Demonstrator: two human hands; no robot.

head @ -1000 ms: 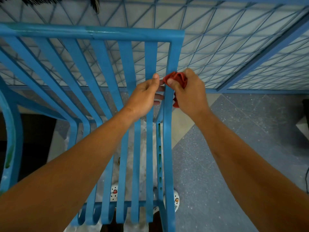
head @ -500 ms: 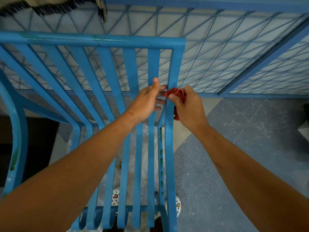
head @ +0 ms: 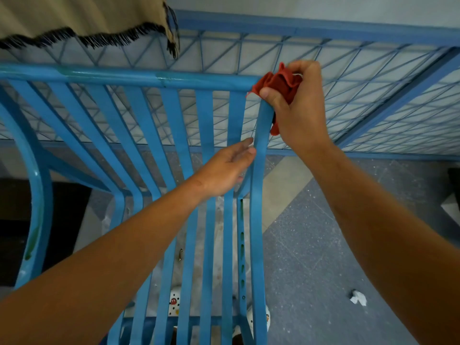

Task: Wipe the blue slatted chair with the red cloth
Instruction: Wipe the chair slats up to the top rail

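The blue slatted chair [head: 171,135] fills the left and middle of the view, its top rail running across and its slats curving down toward me. My right hand [head: 302,113] grips the bunched red cloth [head: 278,85] and presses it against the chair's top right corner, where the rail meets the right side post. My left hand [head: 226,168] rests lower down with fingers extended, its fingertips touching the inner side of the right post. It holds nothing.
A blue wire-mesh fence [head: 348,100] stands right behind the chair. A beige fringed fabric [head: 82,18] hangs over it at the top left. A crumpled white scrap [head: 358,297] lies on the grey floor at the right. Patterned footwear [head: 174,303] shows beneath the seat slats.
My right hand has slid the red cloth up the right post to the top corner. My left hand has let its grip loosen and stayed lower on the post. The view tilted upward.
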